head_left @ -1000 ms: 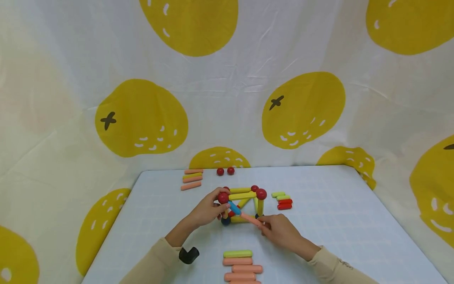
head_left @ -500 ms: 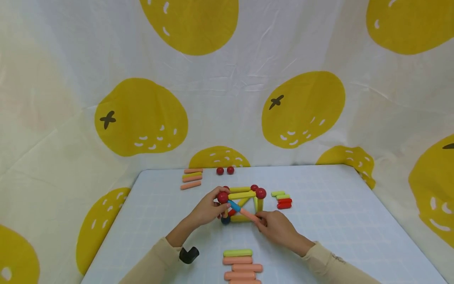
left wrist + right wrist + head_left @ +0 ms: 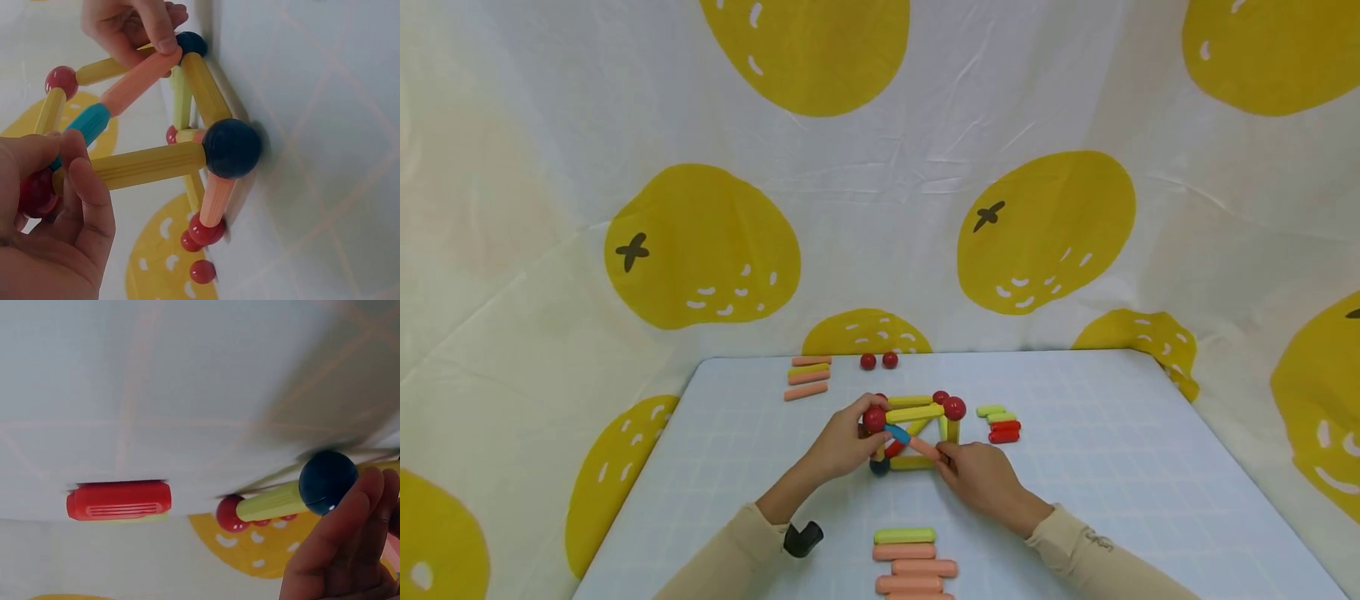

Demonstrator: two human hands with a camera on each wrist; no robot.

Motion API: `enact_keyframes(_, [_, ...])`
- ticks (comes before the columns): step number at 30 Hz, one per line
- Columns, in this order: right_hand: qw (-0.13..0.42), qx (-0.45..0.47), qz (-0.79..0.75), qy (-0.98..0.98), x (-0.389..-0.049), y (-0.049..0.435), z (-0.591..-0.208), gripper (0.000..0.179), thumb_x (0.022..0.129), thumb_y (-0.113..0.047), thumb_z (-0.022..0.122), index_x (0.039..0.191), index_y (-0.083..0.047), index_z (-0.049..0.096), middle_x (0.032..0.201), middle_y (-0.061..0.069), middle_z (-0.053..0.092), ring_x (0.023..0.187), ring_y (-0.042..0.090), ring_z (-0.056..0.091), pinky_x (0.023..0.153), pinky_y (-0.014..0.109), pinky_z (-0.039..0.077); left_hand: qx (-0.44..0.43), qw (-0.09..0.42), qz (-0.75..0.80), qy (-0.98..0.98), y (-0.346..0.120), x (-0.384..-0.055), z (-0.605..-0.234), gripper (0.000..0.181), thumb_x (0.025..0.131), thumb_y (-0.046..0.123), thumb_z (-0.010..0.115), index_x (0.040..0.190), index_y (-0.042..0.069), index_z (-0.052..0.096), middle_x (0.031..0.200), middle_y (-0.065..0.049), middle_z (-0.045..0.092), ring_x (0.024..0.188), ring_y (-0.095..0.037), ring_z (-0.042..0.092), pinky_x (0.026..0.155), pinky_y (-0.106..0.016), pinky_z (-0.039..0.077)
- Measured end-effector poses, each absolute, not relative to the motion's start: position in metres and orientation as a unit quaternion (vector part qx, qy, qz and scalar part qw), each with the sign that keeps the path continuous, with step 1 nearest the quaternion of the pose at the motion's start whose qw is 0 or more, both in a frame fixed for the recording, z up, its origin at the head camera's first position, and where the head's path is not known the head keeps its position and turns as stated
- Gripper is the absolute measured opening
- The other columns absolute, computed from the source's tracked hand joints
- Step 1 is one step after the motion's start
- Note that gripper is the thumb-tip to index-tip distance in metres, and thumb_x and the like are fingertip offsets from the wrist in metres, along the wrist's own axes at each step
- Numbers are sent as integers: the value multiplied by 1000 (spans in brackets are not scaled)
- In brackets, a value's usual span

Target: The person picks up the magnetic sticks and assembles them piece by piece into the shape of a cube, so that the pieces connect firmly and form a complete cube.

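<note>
A frame of magnetic rods and balls stands on the table, with red balls on top and navy balls below. My left hand holds its upper near-left red ball, thumb and fingers around it and the adjoining rod ends. From there a short blue rod slants down, meeting a salmon rod end to end. My right hand pinches the salmon rod's lower end beside a navy ball, which my hand hides in the head view. Another navy ball sits at the lower near-left corner.
Salmon rods and a lime rod lie in front. Short red rods and lime rods lie right of the frame. Two loose red balls and several rods are at the back.
My right hand has moved slightly left and away from me, bringing the salmon rod's lower end over the near-right navy ball. My left hand has stayed at the red ball.
</note>
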State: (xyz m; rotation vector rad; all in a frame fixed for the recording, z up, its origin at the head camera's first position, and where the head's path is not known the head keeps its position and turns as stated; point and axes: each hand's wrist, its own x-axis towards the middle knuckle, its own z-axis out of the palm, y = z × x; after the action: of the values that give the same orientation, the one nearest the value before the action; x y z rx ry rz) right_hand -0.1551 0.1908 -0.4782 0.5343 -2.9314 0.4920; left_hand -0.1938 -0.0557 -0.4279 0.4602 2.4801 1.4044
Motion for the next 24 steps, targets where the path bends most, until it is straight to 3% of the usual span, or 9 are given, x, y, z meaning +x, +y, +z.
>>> enact_keyframes(7, [103, 188, 130, -968, -157, 190, -482, 16, 90, -29, 78, 97, -17, 72, 56, -11, 48, 47, 5, 38, 45, 18, 33, 178, 86, 451, 871, -53, -190, -426, 41, 94, 13, 74, 131, 18, 55, 119, -9, 65, 79, -17, 61, 71, -25, 59])
enact_keyframes(13, [144, 208, 119, -960, -153, 193, -481, 19, 88, -28, 81, 101, -19, 71, 55, -12, 46, 44, 1, 33, 43, 16, 30, 187, 70, 433, 879, -53, -188, -428, 47, 95, 15, 73, 136, 17, 53, 116, -6, 65, 82, -17, 58, 70, -22, 55])
enact_keyframes(20, [98, 116, 255, -955, -139, 210, -462, 19, 90, -24, 78, 96, -17, 62, 57, -11, 43, 45, 3, 34, 45, 19, 28, 162, 105, 408, 893, -62, -188, -443, 57, 92, 18, 77, 142, 17, 49, 118, -5, 64, 73, -17, 57, 63, -26, 54])
enact_keyframes(24, [12, 59, 302, -951, -146, 223, -465, 28, 91, -25, 76, 109, -13, 58, 75, -4, 56, 58, 8, 46, 55, 23, 40, 148, 129, 360, 912, -69, -188, -459, 52, 92, 23, 77, 136, 15, 52, 115, -7, 63, 79, -17, 57, 70, -31, 57])
